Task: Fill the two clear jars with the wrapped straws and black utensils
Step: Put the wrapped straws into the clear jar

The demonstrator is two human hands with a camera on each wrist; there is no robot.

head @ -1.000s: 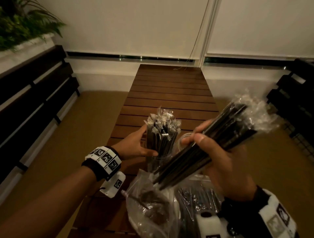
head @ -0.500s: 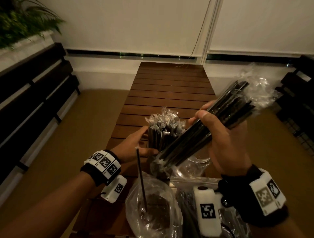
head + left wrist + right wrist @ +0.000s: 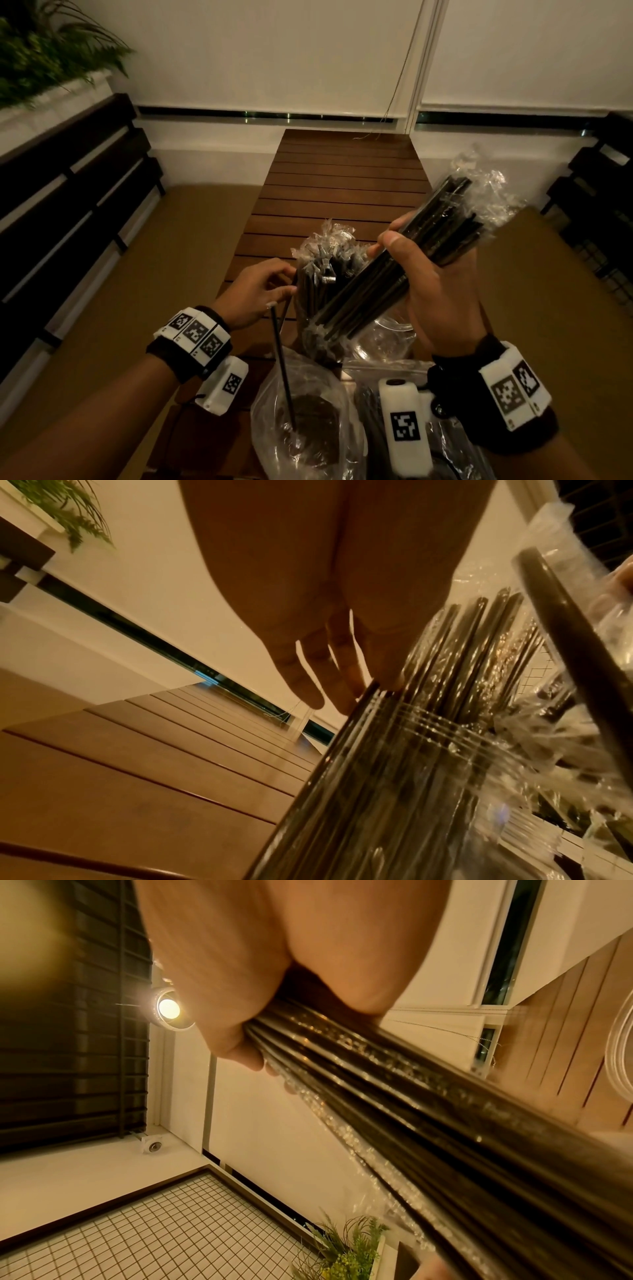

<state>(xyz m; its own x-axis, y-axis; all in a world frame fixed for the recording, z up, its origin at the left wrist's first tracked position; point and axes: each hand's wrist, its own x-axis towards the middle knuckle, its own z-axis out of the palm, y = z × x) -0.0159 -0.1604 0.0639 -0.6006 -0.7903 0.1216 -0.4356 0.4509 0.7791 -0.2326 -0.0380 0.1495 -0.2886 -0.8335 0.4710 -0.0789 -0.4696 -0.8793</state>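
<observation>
Straws half sorted, one jar stuffed and the other still bare

Our right hand [image 3: 435, 287] has its fingers and thumb wrapped tight round a bundle of wrapped straws [image 3: 404, 270], held up at a slant over the slatted wooden table [image 3: 342, 185], low end hanging above the empty clear jar [image 3: 387, 337]. Just to the left of that stands the other clear jar [image 3: 394, 791], packed with upright wrapped straws [image 3: 325, 267]. Our left hand [image 3: 255, 294] is up against its left side, fingers close together with the tips touching the straws at the rim, and honestly we can't tell if it's pinching one or just steadying them. Nearest us sit a clear plastic bag [image 3: 301, 411] with one black straw [image 3: 282, 363] sticking up out of it, and beside it another bag of black utensils [image 3: 368, 411], mostly hidden behind our right wrist.
</observation>
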